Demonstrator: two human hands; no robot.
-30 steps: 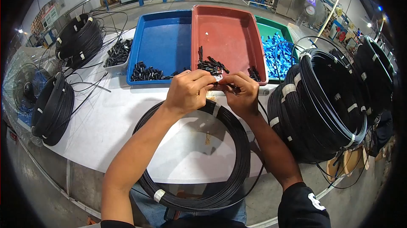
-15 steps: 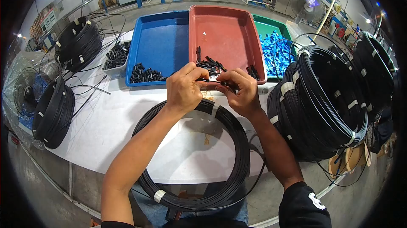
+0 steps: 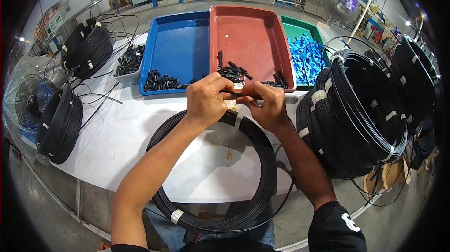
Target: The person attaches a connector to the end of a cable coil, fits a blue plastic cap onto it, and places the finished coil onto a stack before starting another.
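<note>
My left hand is closed, thumb and fingers pinching a small black connector piece. Close beside it, my right hand is shut on the end of a black cable, fingertips almost touching those of the left. The fingers hide most of both parts. Below the hands lies a large coil of black cable bound with white tape, reaching over the table's front edge. Just beyond the hands, a red tray holds loose black pieces.
A blue tray with short black connectors stands left of the red one; a green tray with blue pieces is at right. A white bin holds black parts. Stacked cable coils crowd the right, with more coils at left.
My hands have drawn closer together, and less of the black part shows between them. The large coil and the trays stay in place.
</note>
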